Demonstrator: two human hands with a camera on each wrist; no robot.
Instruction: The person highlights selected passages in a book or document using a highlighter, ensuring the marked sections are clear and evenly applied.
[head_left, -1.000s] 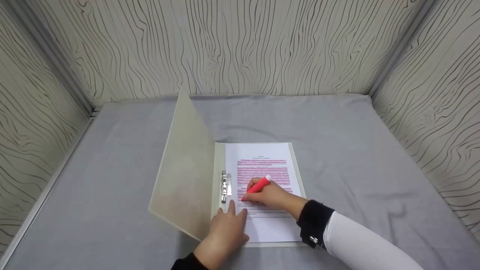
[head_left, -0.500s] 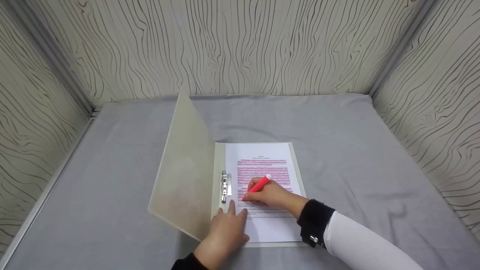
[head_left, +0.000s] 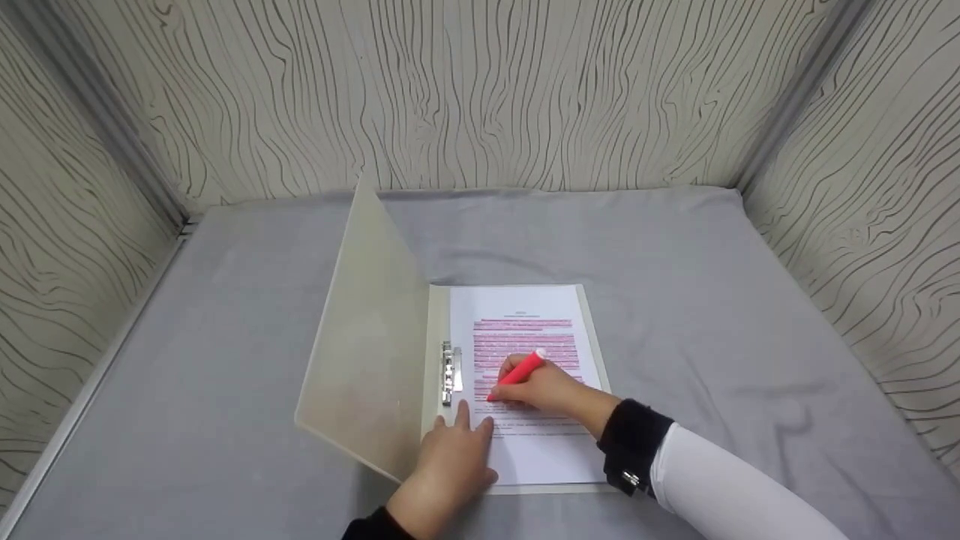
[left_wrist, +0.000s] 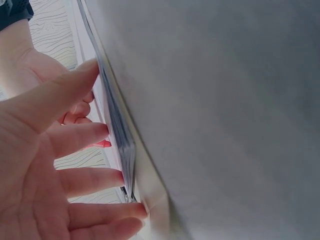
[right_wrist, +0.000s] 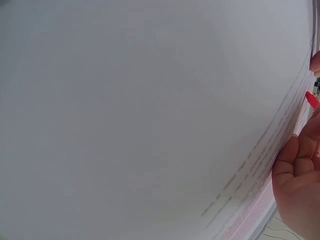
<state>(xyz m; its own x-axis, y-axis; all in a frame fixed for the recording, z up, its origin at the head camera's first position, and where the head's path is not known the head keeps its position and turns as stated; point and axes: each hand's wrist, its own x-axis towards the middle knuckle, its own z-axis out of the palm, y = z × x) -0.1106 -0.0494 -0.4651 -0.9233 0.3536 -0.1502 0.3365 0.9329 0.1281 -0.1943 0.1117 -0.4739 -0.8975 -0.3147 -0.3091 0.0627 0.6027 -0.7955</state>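
In the head view my right hand (head_left: 546, 388) pinches a red highlighter (head_left: 523, 368) with a white end, tilted with its tip on the printed sheet (head_left: 540, 461). Pink strokes cover the upper lines of text, while the lower lines are plain. My left hand (head_left: 452, 454) rests with spread fingers on the sheet's lower left, below the metal clip (head_left: 448, 375). The left wrist view shows the left fingers (left_wrist: 90, 181) touching the edge of the paper stack (left_wrist: 122, 145). In the right wrist view the highlighter's tip (right_wrist: 312, 98) shows beyond the curled right hand (right_wrist: 300, 175).
The sheet lies in an open cream binder, whose cover (head_left: 367, 345) stands upright to the left of the hands. A grey cloth (head_left: 675, 300) spreads under everything. Panels with a wood-grain pattern (head_left: 465, 90) enclose the back and both sides.
My right hand and the highlighter have slid slightly to the right along a line of text. The left hand stays in place on the paper.
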